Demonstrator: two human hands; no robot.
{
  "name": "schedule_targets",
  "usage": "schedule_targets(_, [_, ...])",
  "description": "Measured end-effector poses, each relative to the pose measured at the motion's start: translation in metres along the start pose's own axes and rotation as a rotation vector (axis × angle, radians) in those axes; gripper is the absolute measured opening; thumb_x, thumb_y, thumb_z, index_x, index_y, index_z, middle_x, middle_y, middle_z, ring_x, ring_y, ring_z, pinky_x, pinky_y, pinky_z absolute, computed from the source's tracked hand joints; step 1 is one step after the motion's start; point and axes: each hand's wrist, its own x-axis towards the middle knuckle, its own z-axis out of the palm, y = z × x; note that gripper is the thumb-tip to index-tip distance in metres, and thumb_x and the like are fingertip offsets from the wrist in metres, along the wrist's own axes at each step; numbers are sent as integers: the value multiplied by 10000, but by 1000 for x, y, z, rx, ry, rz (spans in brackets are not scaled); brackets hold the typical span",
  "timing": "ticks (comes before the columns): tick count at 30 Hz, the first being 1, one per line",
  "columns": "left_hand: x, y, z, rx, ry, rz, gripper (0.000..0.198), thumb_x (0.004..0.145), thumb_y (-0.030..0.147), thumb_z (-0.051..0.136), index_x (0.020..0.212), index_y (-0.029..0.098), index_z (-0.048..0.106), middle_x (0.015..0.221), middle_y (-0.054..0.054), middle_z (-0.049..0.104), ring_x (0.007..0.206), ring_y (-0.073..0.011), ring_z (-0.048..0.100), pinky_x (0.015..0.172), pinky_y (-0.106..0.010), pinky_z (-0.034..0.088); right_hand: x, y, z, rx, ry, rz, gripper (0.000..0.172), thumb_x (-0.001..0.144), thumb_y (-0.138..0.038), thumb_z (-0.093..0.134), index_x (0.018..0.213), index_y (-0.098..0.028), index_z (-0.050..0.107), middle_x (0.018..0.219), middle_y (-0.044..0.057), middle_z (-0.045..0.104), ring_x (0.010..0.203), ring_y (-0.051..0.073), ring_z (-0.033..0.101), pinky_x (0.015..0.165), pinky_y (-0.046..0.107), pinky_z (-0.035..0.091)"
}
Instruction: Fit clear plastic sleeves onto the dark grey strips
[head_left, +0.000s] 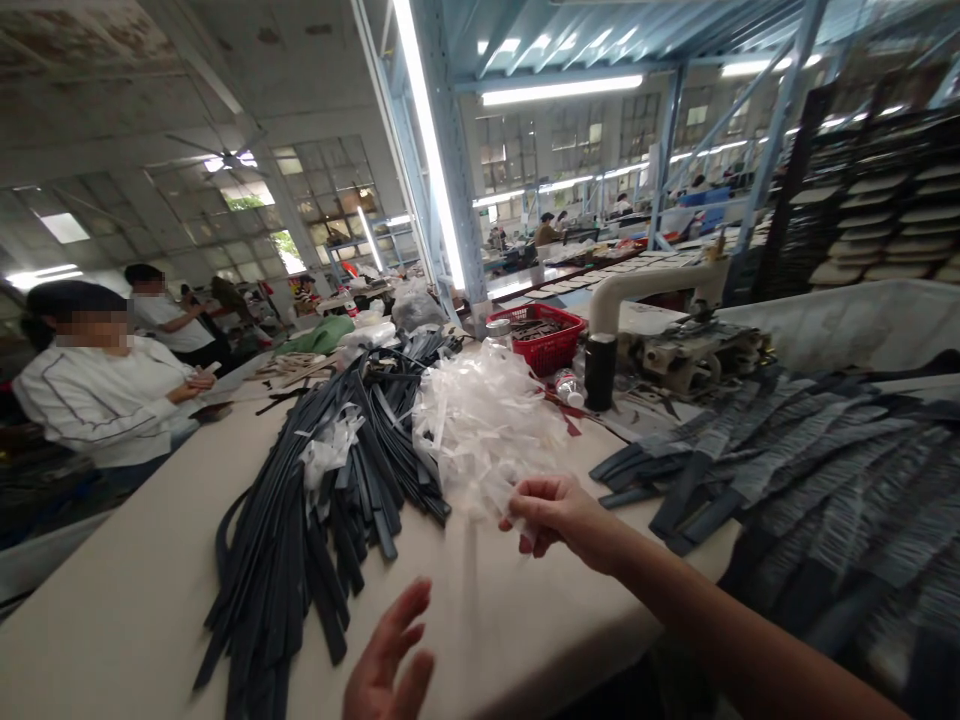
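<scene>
The right hand (559, 515) pinches a thin, whitish, see-through plastic piece (495, 492), the left hand (388, 660) spread

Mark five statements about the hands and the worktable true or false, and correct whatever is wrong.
1. The right hand holds a piece of translucent plastic. True.
2. A bunch of dark strips lies on the table, left of the white plastic heap. True.
3. The left hand grips one of the dark strips. False: it is open, with nothing visible in it.
4. The basket beyond the heap is blue. False: it is red.
5. A person in a white top is off to the left. True.
</scene>
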Motion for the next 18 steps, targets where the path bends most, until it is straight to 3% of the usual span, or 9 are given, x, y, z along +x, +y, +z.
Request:
schedule_targets(3, [11,29,44,-53,-230,53,716,689,617,709,1276,221,604,1332,-128,636,1221,-331,574,985,-432,509,-5,-6,24,45,-95,15,402,714,-533,730,787,-142,665,753,54,726,561,122,647,489,202,471])
schedule_targets(6, [14,51,63,59,-272,0,496,737,464,721,1163,214,677,1136,-103,735,1061,-296,651,949,-410,505,-5,-9,38,53,-107,10,352,713,-481,738,767,-138,684,556,5,667,495,106,614,483,189,461])
schedule_targets(10, [11,58,63,116,-241,-47,260,829,408,620,950,209,735,868,-45,751,850,-246,659,806,-349,493,-1,-8,49,67,-121,30,312,702,-447,726,745,-142,675,534,6,671,455,101,593,463,191,456])
schedule_targets(18, [8,51,60,170,-174,-94,231,820,374,606,724,179,686,671,-23,663,679,-202,572,658,-308,423,1,-11,70,107,-141,53,400,670,-514,740,743,-131,650,616,14,691,531,108,638,496,191,485])
